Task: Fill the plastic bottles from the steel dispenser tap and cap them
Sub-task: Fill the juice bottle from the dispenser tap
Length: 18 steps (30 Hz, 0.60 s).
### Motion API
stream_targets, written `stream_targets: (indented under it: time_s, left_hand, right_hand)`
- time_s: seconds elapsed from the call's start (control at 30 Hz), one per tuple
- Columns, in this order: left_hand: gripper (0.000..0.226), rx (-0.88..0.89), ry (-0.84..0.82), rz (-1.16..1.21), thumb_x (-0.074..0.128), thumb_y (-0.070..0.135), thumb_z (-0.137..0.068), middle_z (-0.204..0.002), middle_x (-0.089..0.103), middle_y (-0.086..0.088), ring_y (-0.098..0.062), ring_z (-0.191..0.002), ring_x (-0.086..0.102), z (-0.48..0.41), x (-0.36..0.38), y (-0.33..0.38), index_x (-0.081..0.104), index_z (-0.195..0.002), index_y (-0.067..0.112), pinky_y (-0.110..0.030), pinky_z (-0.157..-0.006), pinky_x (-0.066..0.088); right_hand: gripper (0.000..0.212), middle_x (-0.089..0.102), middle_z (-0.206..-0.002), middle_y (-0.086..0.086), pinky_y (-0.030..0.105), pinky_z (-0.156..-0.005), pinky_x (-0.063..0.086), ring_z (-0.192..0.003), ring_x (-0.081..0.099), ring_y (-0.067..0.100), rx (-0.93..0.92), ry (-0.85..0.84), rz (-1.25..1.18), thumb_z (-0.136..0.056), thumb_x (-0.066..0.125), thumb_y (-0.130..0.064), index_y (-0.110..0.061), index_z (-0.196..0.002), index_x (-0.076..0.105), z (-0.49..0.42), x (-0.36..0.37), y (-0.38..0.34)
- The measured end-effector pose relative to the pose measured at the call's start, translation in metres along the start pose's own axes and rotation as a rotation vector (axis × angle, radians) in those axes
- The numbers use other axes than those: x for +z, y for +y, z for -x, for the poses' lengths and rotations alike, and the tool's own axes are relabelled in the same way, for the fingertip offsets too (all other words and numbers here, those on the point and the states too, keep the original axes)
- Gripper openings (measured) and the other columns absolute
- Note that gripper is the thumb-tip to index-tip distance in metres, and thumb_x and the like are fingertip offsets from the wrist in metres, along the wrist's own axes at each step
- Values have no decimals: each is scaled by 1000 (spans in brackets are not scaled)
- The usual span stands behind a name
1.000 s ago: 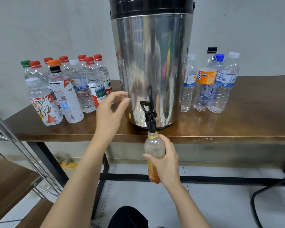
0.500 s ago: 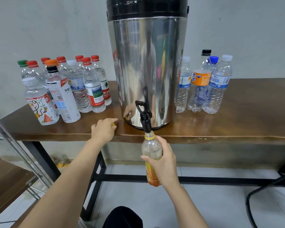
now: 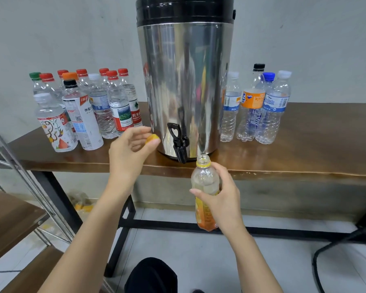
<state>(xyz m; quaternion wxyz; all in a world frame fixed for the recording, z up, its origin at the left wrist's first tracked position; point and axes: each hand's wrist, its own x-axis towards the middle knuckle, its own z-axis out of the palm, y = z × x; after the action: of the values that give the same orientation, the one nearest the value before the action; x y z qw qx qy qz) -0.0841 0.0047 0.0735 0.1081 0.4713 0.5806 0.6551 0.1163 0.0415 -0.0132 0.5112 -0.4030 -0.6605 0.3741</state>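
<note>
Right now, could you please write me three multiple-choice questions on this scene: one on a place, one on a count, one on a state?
1. Where is the mouth of the held bottle, relative to the tap? A) directly under it B) just right of it C) far left of it
2. How many bottles stand right of the dispenser? A) two B) four C) six
3. The held bottle is: A) capped B) open C) lying down
Answers: B, the mouth sits beside the spout; B, four caps show there; B, the left hand pinches its yellow cap.

left hand (image 3: 129,150): bare | right hand (image 3: 223,197): bare | forearms: bare | clothing: black garment (image 3: 151,275)
</note>
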Motion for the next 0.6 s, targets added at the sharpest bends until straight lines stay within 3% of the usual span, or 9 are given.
stream_targets:
  time_s: [0.1, 0.23, 0.43, 0.53, 0.6]
  left_hand:
    - [23, 32, -151, 120, 79, 6, -79, -91, 74, 7, -4, -87, 69, 13, 5, 41, 71, -96, 20, -15, -82, 52]
    - [22, 69, -345, 47, 80, 8, -76, -89, 77, 8, -8, -87, 71, 18, 14, 60, 75, -89, 25, -24, -84, 56]
    - [24, 57, -440, 24, 81, 17, -68, -93, 77, 3, -11, -91, 73, 22, 11, 63, 76, -91, 22, -29, -89, 57]
    - [26, 64, -458, 9, 79, 23, -67, -99, 77, 2, -12, -97, 72, 23, 4, 63, 76, -93, 23, -35, -95, 56]
    - [25, 40, -491, 26, 76, 17, -75, -106, 76, 3, -10, -102, 70, 24, -2, 62, 76, -100, 20, -35, -95, 56]
  right_hand:
    - [72, 60, -121, -17, 29, -97, 48, -113, 55, -1, -54, -32, -8, -65, 91, -19, -47, -121, 55, 0, -8, -18]
    - [74, 61, -123, -18, 34, -100, 49, -116, 56, 1, -119, -108, -23, -64, 91, -20, -46, -123, 54, 3, -12, -40]
    - [72, 61, -118, -23, 29, -98, 48, -115, 55, -2, -149, -158, -33, -64, 91, -20, -54, -114, 52, 11, -6, -53]
    - [73, 62, -118, -21, 31, -99, 49, -114, 56, -1, -145, -166, -41, -63, 92, -20, -50, -118, 53, 13, 0, -54]
    - [74, 62, -119, -19, 32, -99, 49, -115, 56, 1, -143, -175, -49, -63, 92, -20, -43, -122, 55, 13, 3, -54]
